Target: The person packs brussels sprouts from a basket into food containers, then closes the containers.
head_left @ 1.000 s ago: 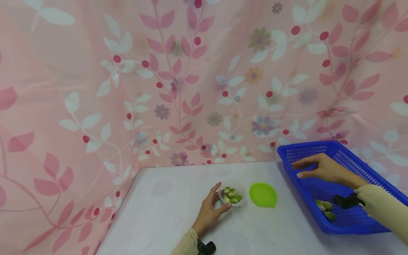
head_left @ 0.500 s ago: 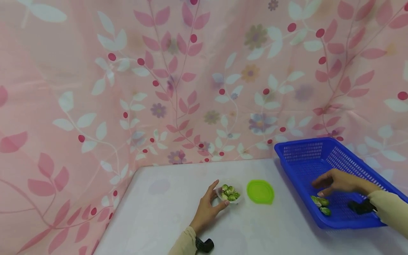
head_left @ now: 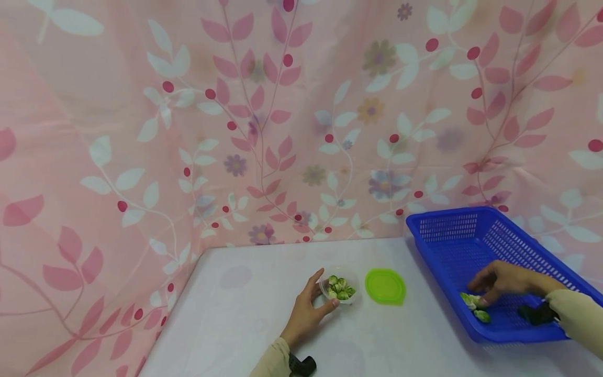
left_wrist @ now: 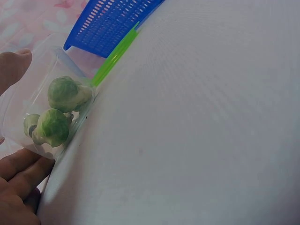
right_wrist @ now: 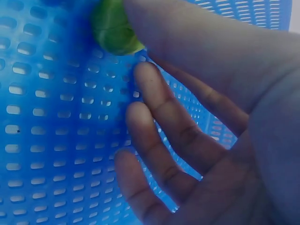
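Observation:
My left hand [head_left: 306, 314] holds a small clear plastic container [head_left: 355, 296], thumb on one side and fingers on the other. Several green Brussels sprouts [head_left: 340, 288] lie in it, also visible through its wall in the left wrist view. Inside the blue basket [head_left: 438, 272], my right hand [head_left: 511, 280] is down at a few loose Brussels sprouts [head_left: 481, 316]. In the right wrist view, its thumb lies against one Brussels sprout [right_wrist: 112, 30], while the other fingers are spread loosely below. The index fingertip is hidden behind the thumb, and no firm grip shows.
A bright green lid [head_left: 385, 287] lies flat on the white table [head_left: 235, 314], between the container and the basket. A pink floral curtain [head_left: 292, 131] hangs behind the table. The basket's raised walls surround the right hand.
My right hand has moved from above the basket's left rim down inside to the sprouts. The left hand stays at the container, and the camera view shifts slightly.

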Action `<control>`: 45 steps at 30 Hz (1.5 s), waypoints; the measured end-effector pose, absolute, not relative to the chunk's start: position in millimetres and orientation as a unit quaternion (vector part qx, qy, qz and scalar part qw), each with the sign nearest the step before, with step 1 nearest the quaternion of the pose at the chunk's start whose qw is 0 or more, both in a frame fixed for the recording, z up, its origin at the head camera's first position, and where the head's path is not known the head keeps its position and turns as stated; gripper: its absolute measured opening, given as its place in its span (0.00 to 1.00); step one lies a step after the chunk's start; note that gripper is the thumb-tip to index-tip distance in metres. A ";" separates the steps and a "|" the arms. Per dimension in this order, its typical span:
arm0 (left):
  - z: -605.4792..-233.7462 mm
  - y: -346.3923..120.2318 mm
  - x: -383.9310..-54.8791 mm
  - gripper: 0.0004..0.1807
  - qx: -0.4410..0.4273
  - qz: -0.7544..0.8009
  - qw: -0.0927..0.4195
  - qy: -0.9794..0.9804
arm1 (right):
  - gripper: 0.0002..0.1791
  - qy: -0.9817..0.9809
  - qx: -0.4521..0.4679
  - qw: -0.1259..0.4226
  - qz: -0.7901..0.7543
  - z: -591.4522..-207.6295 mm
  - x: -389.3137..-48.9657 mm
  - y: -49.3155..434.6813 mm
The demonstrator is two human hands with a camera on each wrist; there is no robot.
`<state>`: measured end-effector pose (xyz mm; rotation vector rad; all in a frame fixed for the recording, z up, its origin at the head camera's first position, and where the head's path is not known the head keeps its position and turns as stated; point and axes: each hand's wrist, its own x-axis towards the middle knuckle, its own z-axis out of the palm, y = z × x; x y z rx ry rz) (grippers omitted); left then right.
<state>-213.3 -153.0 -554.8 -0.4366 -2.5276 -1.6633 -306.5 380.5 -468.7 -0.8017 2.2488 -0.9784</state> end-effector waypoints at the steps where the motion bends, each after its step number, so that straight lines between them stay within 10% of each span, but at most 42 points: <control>1: -555.2 -153.1 -213.6 0.49 -0.143 -0.543 0.043 -0.826 | 0.21 0.840 -0.295 0.278 -0.360 -468.9 -306.2 380.3; 29: -557.3 -154.1 -215.0 0.47 -0.145 -0.548 0.044 -0.823 | 0.17 0.846 -0.248 0.286 -0.374 -467.1 -305.5 385.7; 45: -556.8 -153.4 -214.4 0.48 -0.143 -0.549 0.040 -0.823 | 0.14 0.917 -0.257 0.067 -0.297 -463.9 -301.5 372.1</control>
